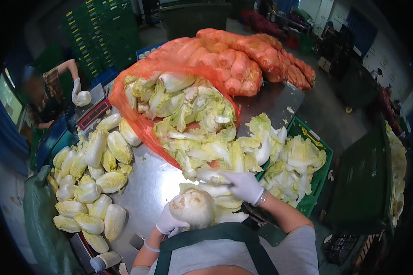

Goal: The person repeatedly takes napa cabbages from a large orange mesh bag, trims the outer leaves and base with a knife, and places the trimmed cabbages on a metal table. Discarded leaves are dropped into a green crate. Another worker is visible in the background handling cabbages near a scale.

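Note:
My left hand (168,221), in a white glove, is wrapped round the side of a napa cabbage (193,207) close to my apron. The cut base of this head, with brownish marks, faces up. My right hand (246,187), also gloved, reaches leftward over loose cabbage leaves (225,201) just beyond the head. Its fingertips are blurred against white leaf stalks, and whether they grip one does not show. Directly past my hands, an orange mesh sack (144,130) lies with its mouth toward me, and leafy cabbage spills from it onto the metal table (144,178).
Many trimmed cabbages (95,149) are piled at the left, near a white bottle (105,261). At right stands a green crate (323,183) of loose leaves. Full orange sacks (234,64) lie behind. Across the left side, a co-worker's gloved hand (81,97) holds a cabbage near a scale (92,112).

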Demonstrator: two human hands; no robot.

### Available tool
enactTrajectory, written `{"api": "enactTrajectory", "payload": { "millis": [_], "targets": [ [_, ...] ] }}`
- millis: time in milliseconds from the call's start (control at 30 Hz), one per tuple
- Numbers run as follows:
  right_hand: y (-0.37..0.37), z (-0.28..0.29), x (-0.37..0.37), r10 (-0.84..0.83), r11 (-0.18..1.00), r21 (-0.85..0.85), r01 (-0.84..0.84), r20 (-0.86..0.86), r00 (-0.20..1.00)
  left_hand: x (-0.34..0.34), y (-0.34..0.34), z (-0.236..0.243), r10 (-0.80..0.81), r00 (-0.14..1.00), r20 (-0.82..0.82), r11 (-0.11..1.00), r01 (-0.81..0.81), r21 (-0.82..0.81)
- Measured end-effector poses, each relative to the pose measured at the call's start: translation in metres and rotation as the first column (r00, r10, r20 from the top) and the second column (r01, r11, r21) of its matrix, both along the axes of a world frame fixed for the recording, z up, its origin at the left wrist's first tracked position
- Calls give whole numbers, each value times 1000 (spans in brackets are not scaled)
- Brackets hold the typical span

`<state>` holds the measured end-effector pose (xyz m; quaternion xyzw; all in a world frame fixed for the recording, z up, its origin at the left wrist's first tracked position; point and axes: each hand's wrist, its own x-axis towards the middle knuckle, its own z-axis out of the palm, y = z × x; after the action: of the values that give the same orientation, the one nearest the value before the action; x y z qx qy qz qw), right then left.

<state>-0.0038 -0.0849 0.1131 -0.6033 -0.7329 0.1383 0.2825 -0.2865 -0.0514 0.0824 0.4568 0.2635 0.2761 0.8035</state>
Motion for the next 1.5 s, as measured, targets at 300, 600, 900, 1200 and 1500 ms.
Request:
{"api": "enactTrajectory", "payload": {
  "millis": [300,600,900,1200,1500],
  "targets": [
    [6,1,-28,71,997,-7,-71,217,974,-2,-11,-13,19,992,-127,969,-50,-241],
    [9,-45,16,31,899,-380,-219,-443,896,-8,-5,-26,175,984,-17,971,-176,-160],
    [1,-120,-73,-76,876,-276,-396,-889,452,46,27,-18,328,945,6,935,-324,-143],
    [-55,-62,39,-48,991,20,-133,-871,-489,78,42,-23,52,990,-131,994,-39,100],
    [-221,153,375,481,75,239,968,-859,175,78,45,-43,-12,964,-264,966,80,247]
  ]
}}
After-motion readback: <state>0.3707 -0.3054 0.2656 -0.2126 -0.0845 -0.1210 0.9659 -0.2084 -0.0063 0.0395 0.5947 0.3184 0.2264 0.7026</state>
